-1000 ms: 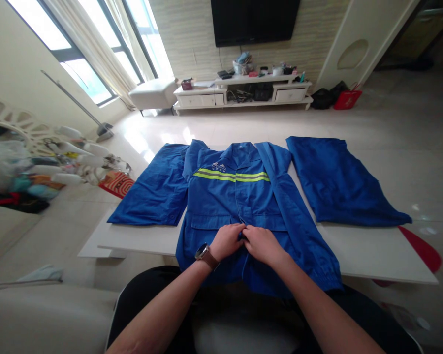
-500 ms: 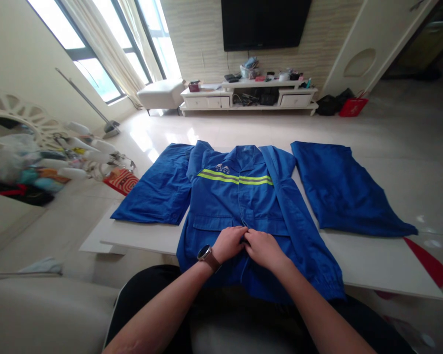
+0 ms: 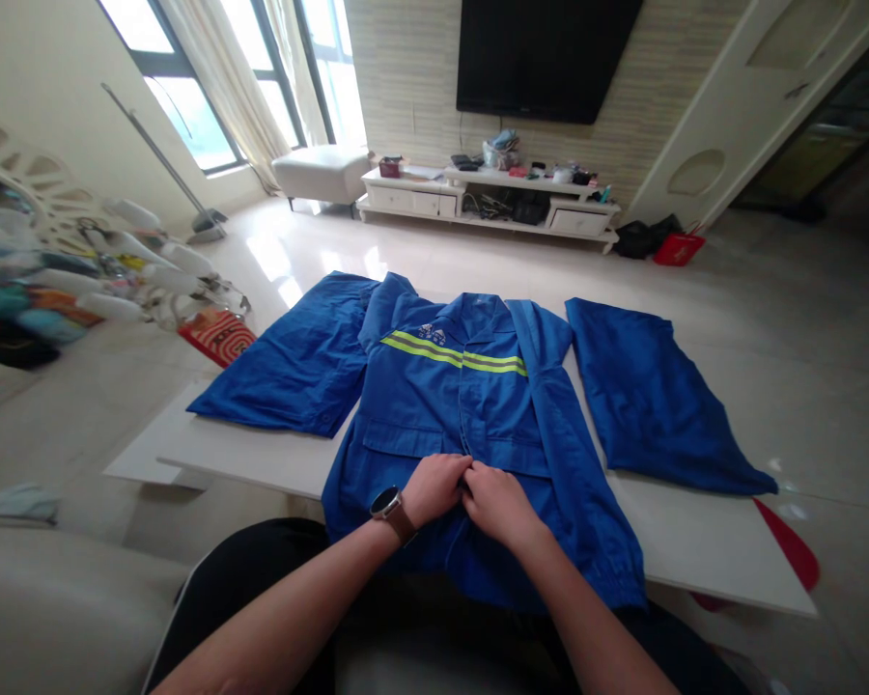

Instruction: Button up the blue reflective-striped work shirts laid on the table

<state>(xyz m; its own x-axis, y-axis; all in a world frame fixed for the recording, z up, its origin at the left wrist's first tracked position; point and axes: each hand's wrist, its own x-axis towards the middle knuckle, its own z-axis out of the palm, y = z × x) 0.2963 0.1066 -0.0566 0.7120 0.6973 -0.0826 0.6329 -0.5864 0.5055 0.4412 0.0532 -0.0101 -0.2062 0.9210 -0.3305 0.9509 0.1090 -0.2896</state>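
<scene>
Blue work jacket (image 3: 470, 425) with a yellow-green reflective stripe (image 3: 453, 353) across the chest lies face up in the middle of the white surface (image 3: 695, 541), collar away from the person and hem hanging over the near edge toward the person's lap. Both hands meet at the front opening, just below the pocket flaps. The left hand (image 3: 434, 486), with a watch (image 3: 389, 506) on its wrist, has its fingers curled and pinching the cloth at the closure; the right hand (image 3: 498, 502) touches it, its fingers bent and pinching the opposite edge of the same seam. A folded blue garment (image 3: 294, 362) lies on the surface just left of the jacket, touching its sleeve, and another blue garment (image 3: 652, 401) lies to the right, near the jacket. Beyond are a pale floor, a low white TV cabinet (image 3: 489, 198) and a dark screen (image 3: 543, 53) on the wall.
</scene>
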